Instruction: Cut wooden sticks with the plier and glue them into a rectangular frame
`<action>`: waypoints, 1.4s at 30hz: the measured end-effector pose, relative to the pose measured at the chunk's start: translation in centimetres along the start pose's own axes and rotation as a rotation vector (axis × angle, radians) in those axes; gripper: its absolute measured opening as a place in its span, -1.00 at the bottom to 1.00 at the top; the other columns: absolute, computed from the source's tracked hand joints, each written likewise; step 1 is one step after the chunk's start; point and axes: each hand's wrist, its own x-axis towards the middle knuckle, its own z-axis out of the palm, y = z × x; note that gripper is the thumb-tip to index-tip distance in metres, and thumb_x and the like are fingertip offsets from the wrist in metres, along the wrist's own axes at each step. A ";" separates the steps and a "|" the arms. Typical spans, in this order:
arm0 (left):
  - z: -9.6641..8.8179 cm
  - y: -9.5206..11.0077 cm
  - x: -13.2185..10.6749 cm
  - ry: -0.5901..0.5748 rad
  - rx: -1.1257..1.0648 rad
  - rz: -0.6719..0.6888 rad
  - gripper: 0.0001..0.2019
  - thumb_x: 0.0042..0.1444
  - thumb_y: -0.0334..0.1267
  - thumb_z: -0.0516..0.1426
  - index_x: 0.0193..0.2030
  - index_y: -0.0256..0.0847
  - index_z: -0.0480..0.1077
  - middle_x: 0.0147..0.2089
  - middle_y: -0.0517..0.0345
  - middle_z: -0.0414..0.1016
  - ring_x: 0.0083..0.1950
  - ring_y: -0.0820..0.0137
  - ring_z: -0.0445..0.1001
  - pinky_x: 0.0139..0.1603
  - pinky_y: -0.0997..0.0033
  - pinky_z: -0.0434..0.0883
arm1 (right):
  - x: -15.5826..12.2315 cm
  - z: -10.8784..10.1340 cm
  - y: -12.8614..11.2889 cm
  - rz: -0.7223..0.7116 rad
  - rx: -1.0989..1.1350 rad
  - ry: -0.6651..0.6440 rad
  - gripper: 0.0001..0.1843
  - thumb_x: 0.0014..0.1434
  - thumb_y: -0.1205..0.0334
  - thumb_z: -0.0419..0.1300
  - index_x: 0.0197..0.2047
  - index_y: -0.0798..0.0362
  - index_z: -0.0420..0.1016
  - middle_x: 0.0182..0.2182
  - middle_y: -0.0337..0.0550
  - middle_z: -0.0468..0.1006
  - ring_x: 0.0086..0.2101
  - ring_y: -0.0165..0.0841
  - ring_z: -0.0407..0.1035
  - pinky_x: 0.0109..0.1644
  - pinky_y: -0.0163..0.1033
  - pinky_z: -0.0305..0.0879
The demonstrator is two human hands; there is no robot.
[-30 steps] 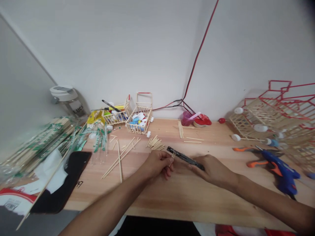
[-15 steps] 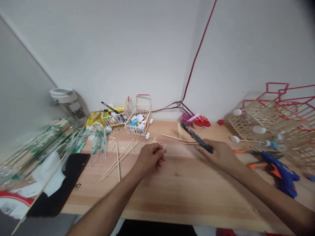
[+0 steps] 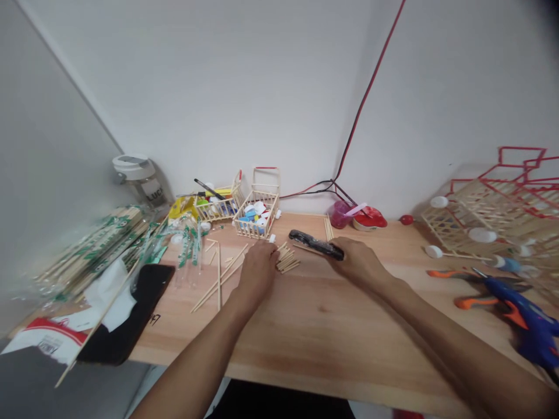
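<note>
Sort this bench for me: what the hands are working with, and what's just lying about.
In use:
the right hand, gripping a black bar-shaped tool
the left hand, beside a small pile of cut wooden sticks

Lying about:
a blue glue gun
orange-handled cutters
a stick-built crate of bottle caps
a pink cup

Light wooden workbench (image 3: 332, 337) inspected. Upper center: stick-built crate (image 3: 266, 201) holding bottle caps. Left of center: loose wooden sticks (image 3: 219, 285). Far right: blue glue gun (image 3: 535, 343) and orange-handled scissors (image 3: 469, 302). Upper right: red-topped stick lattice (image 3: 463, 212).
</note>
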 end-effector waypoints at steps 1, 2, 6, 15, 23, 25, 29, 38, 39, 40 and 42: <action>0.0 -0.1 0.1 0.002 -0.003 0.001 -0.79 0.16 -0.43 0.02 -0.46 -0.26 0.40 -0.32 0.03 0.48 -0.21 0.31 0.40 -0.19 0.39 0.21 | 0.0 0.2 0.0 0.003 -0.003 -0.001 -0.82 0.18 0.20 0.05 -0.33 0.03 0.46 -0.36 -0.10 0.56 -0.36 -0.30 0.38 -0.40 -0.30 0.00; 0.0 -0.1 0.1 0.007 -0.010 0.001 -0.79 0.15 -0.44 0.02 -0.47 -0.26 0.39 -0.34 0.03 0.48 -0.22 0.31 0.40 -0.20 0.39 0.21 | 0.0 0.5 0.0 0.006 -0.007 0.000 -0.83 0.18 0.20 0.06 -0.33 0.03 0.46 -0.35 -0.09 0.56 -0.36 -0.30 0.39 -0.40 -0.30 0.00; -0.4 -0.2 0.2 0.035 -0.087 -0.022 -0.76 0.11 -0.48 0.02 -0.54 -0.25 0.34 -0.43 0.09 0.44 -0.31 0.36 0.37 -0.27 0.41 0.18 | 0.1 1.1 0.2 0.012 -0.015 -0.001 -0.86 0.15 0.24 0.08 -0.35 0.02 0.46 -0.34 -0.08 0.57 -0.35 -0.28 0.39 -0.40 -0.29 0.00; -0.4 -0.4 0.7 -0.072 -0.799 -0.266 -0.80 0.08 -0.19 0.16 -0.43 -0.29 0.47 -0.56 0.20 0.41 -0.54 0.50 0.34 -0.49 0.52 0.18 | 0.0 -0.7 -1.1 0.118 0.425 0.077 -0.73 0.09 0.04 0.12 -0.47 0.05 0.40 -0.53 -0.17 0.47 -0.47 -0.31 0.33 -0.41 -0.28 0.09; 0.4 1.7 -0.6 -0.503 -1.316 -0.413 -0.58 -0.11 0.02 0.31 -0.28 -0.34 0.53 -0.31 -0.06 0.61 -0.40 0.42 0.54 -0.47 0.56 0.37 | -0.5 -1.2 -5.0 0.217 1.125 -0.073 -0.61 0.03 -0.08 0.21 -0.56 0.07 0.31 -0.63 -0.26 0.33 -0.60 -0.45 0.18 -0.52 -0.30 0.12; 0.3 2.0 -0.9 -0.529 -1.338 -0.393 -0.58 -0.10 0.02 0.30 -0.28 -0.36 0.53 -0.29 -0.08 0.61 -0.38 0.40 0.56 -0.49 0.58 0.37 | -0.5 -0.3 -5.1 0.235 1.153 -0.080 -0.60 0.02 -0.09 0.23 -0.55 0.08 0.33 -0.63 -0.26 0.33 -0.59 -0.45 0.19 -0.52 -0.30 0.13; 0.4 2.1 -0.9 -0.592 -1.366 -0.420 -0.54 -0.11 0.04 0.30 -0.24 -0.39 0.54 -0.26 -0.13 0.61 -0.37 0.37 0.57 -0.52 0.59 0.35 | -0.4 1.3 -5.0 0.279 1.144 -0.049 -0.59 -0.01 -0.10 0.24 -0.56 0.09 0.33 -0.63 -0.24 0.34 -0.56 -0.42 0.22 -0.49 -0.29 0.15; 0.9 2.2 -0.9 -0.582 -1.379 -0.453 -0.53 -0.15 0.05 0.32 -0.31 -0.39 0.49 -0.35 -0.10 0.60 -0.41 0.35 0.58 -0.55 0.57 0.34 | -0.8 1.2 -5.6 0.270 0.942 0.055 -0.69 -0.01 -0.03 0.18 -0.52 0.05 0.34 -0.60 -0.23 0.41 -0.52 -0.37 0.29 -0.42 -0.25 0.22; 0.9 2.2 -0.9 -0.580 -1.370 -0.443 -0.53 -0.16 0.06 0.32 -0.32 -0.39 0.48 -0.36 -0.10 0.60 -0.42 0.36 0.57 -0.55 0.57 0.34 | -0.8 1.1 -5.7 0.269 0.938 0.055 -0.69 -0.01 -0.03 0.18 -0.53 0.05 0.33 -0.60 -0.23 0.41 -0.52 -0.37 0.29 -0.42 -0.25 0.21; 0.9 2.3 -0.8 -0.579 -1.363 -0.436 -0.53 -0.16 0.06 0.32 -0.33 -0.39 0.48 -0.37 -0.10 0.60 -0.44 0.38 0.56 -0.56 0.58 0.34 | -0.8 1.2 -5.7 0.269 0.942 0.050 -0.68 0.00 -0.04 0.17 -0.53 0.05 0.33 -0.60 -0.23 0.42 -0.53 -0.37 0.29 -0.43 -0.26 0.21; 0.8 2.3 -0.8 -0.582 -1.348 -0.430 -0.54 -0.17 0.05 0.32 -0.35 -0.39 0.48 -0.38 -0.09 0.60 -0.46 0.40 0.55 -0.57 0.59 0.33 | -0.9 1.3 -5.6 0.278 0.954 0.032 -0.66 0.00 -0.06 0.17 -0.54 0.05 0.34 -0.61 -0.23 0.42 -0.54 -0.38 0.29 -0.45 -0.27 0.21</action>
